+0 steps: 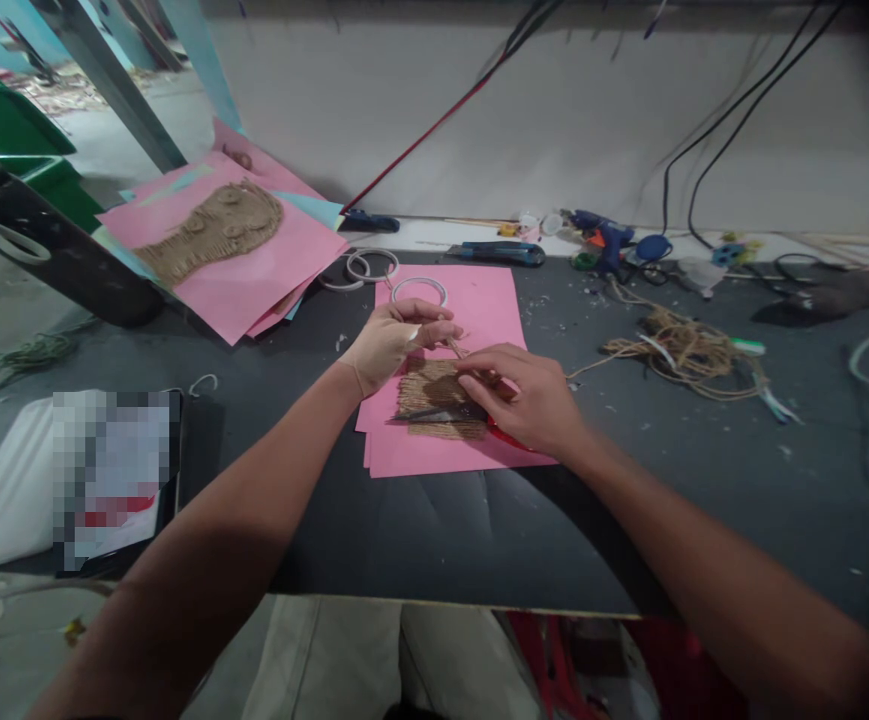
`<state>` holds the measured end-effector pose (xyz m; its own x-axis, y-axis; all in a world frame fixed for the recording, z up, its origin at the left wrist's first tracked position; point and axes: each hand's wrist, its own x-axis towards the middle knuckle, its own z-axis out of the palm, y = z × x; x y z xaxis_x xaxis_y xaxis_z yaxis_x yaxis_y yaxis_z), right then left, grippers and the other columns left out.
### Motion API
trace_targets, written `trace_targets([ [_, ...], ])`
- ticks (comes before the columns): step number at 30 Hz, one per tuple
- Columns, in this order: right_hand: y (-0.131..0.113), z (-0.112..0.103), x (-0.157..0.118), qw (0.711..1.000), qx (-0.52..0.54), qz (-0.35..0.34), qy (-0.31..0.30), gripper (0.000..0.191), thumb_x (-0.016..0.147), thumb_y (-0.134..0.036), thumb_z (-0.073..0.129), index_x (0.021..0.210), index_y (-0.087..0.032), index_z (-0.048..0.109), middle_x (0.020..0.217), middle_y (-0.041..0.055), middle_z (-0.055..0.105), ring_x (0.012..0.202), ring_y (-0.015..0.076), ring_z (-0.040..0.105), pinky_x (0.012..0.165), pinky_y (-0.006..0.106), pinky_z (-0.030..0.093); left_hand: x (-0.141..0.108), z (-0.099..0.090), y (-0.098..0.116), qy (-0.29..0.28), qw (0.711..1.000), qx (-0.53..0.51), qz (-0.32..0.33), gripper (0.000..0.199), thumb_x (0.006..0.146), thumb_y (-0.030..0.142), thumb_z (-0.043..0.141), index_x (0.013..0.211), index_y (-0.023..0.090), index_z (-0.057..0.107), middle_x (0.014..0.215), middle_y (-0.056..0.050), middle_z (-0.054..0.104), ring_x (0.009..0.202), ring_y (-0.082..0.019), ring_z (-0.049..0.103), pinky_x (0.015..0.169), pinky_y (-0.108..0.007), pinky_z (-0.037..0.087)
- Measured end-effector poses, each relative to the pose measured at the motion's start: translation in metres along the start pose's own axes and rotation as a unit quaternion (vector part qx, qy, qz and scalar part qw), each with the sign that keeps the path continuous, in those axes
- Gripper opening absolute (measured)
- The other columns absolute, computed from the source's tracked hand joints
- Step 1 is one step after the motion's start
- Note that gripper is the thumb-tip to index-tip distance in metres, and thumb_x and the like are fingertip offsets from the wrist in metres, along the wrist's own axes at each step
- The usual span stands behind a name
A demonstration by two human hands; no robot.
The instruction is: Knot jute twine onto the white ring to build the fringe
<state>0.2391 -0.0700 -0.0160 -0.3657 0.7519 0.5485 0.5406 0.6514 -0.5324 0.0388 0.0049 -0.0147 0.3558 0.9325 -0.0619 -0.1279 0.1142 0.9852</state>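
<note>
Your scissors [440, 413] point left, their long axis running nearly straight across the mat [434, 380], dark blades showing, red handle partly under your right palm. The mat is brown and ridged, with uneven edges, on pink paper [479, 290] on the counter [404, 550]. Your left fingers [441, 330] and right fingers [479, 362] pinch twine [455, 348] above it, your right hand hiding its right side. A tangled pile [678, 350] lies to the right

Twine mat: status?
Left hand and right hand pinching twine strand. Twine mat on pink paper. Scissors lying across mat, red handle partly under right hand.
</note>
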Motion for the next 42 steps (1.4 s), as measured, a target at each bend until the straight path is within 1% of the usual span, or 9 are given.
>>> trace_targets([
  [5,0.002,0.002,-0.001,0.996,0.016,0.068,0.053,0.009,0.092,-0.027,0.067,0.096,-0.024,0.074,0.090,0.0022,0.078,0.077,0.0183,0.072,0.069,0.032,0.060,0.001,0.000,0.000,0.004,1.000,-0.006,0.009,0.031,0.068,0.035,0.088,0.087,0.016,0.071,0.083,-0.005,0.074,0.061,-0.009,0.057,0.054,-0.023,0.042],
  [10,0.005,0.004,-0.003,0.991,0.037,0.101,0.073,0.007,0.092,-0.028,0.068,0.097,-0.024,0.070,0.087,0.0009,0.076,0.074,0.0172,0.072,0.072,0.033,0.063,0.002,-0.001,-0.001,0.000,1.000,0.010,0.026,0.027,0.072,0.037,0.085,0.083,0.017,0.070,0.081,-0.004,0.073,0.063,-0.009,0.059,0.052,-0.022,0.041],
  [15,0.004,0.004,-0.003,0.990,0.048,0.103,0.079,0.016,0.092,-0.027,0.068,0.108,-0.025,0.068,0.090,0.0010,0.077,0.079,0.0179,0.074,0.074,0.033,0.062,0.002,-0.002,-0.002,-0.003,1.000,0.003,0.022,0.028,0.072,0.039,0.085,0.083,0.017,0.070,0.079,-0.004,0.072,0.062,-0.009,0.058,0.051,-0.022,0.041],
  [18,0.003,0.004,-0.003,0.990,0.041,0.100,0.087,0.010,0.093,-0.027,0.067,0.103,-0.025,0.070,0.091,0.0008,0.077,0.078,0.0175,0.073,0.076,0.034,0.062,0.002,-0.003,-0.003,-0.004,0.999,0.006,0.033,0.027,0.073,0.039,0.084,0.082,0.017,0.070,0.081,-0.004,0.072,0.067,-0.011,0.061,0.053,-0.021,0.042],
  [21,0.003,0.003,-0.003,0.988,0.048,0.117,0.089,0.009,0.093,-0.027,0.067,0.099,-0.024,0.072,0.089,0.0011,0.077,0.076,0.0174,0.073,0.075,0.034,0.061,0.003,-0.003,-0.003,-0.008,0.999,0.010,0.042,0.027,0.075,0.039,0.083,0.081,0.017,0.070,0.081,-0.005,0.072,0.070,-0.011,0.063,0.056,-0.022,0.044],
  [25,0.004,0.002,-0.002,0.982,0.055,0.148,0.101,0.010,0.093,-0.029,0.067,0.097,-0.022,0.073,0.088,0.0022,0.077,0.076,0.0179,0.073,0.073,0.032,0.059,0.002,-0.002,-0.002,-0.007,0.998,0.042,0.056,0.027,0.077,0.039,0.082,0.081,0.016,0.070,0.078,-0.004,0.071,0.068,-0.010,0.062,0.058,-0.021,0.046],
  [30,0.006,0.000,0.000,0.975,0.055,0.174,0.127,0.011,0.092,-0.030,0.067,0.095,-0.021,0.072,0.086,0.0025,0.076,0.075,0.0177,0.073,0.073,0.032,0.057,0.001,0.000,-0.002,-0.010,0.996,0.075,0.048,0.027,0.075,0.037,0.082,0.081,0.014,0.069,0.076,-0.003,0.069,0.066,-0.010,0.061,0.061,-0.022,0.048],
  [37,0.011,-0.002,0.002,0.967,0.088,0.203,0.130,0.014,0.091,-0.032,0.066,0.095,-0.019,0.070,0.083,0.0034,0.074,0.074,0.0188,0.073,0.069,0.032,0.057,0.002,0.001,-0.003,-0.005,0.996,0.068,0.055,0.027,0.073,0.036,0.084,0.080,0.014,0.069,0.078,-0.004,0.070,0.066,-0.009,0.060,0.058,-0.022,0.045],
  [42,0.013,-0.003,0.003,0.966,0.074,0.208,0.131,0.013,0.090,-0.032,0.066,0.093,-0.019,0.069,0.085,0.0042,0.074,0.073,0.0183,0.071,0.069,0.033,0.057,0.002,0.002,-0.004,-0.001,0.997,0.069,0.041,0.027,0.072,0.035,0.085,0.081,0.014,0.070,0.076,-0.004,0.069,0.065,-0.009,0.059,0.057,-0.022,0.045],
])
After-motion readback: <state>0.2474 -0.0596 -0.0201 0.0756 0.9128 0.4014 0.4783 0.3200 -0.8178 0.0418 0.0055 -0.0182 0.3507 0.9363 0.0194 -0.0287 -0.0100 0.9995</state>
